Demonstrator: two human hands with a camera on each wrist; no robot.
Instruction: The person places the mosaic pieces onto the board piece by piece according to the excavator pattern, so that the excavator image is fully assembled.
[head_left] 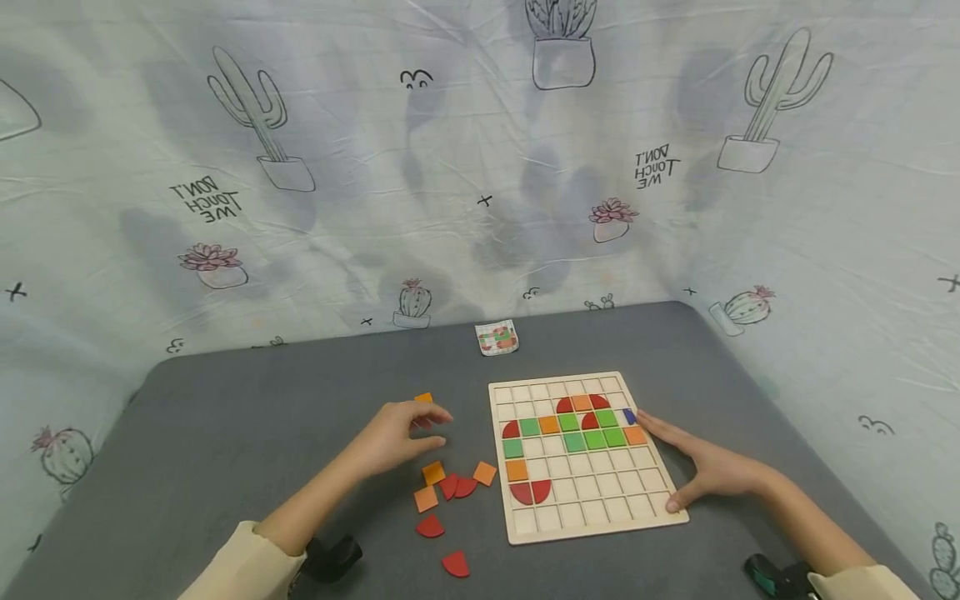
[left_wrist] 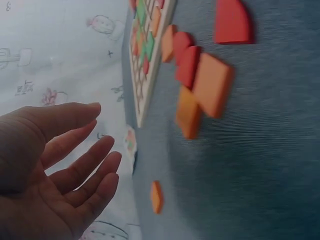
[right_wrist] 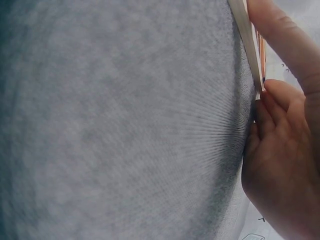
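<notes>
My left hand (head_left: 397, 437) hovers over the grey table, left of the board, its fingers loosely bent and apart with nothing between them. Around it lie orange square tiles (head_left: 425, 499) and red quarter-circle tiles (head_left: 455, 563); one orange tile (left_wrist: 157, 196) is beyond the fingertips in the left wrist view. My right hand (head_left: 712, 467) rests along the right edge of the pale wooden grid board (head_left: 600, 487), thumb at the near corner and fingers stretched up beside a blue tile (head_left: 630, 416). Green, red and orange tiles sit in several squares of the board.
A small pattern card (head_left: 497, 337) lies behind the board, near the table's back edge. A white cloth (head_left: 480, 250) printed with cacti hangs behind and beside the grey table (head_left: 247, 433).
</notes>
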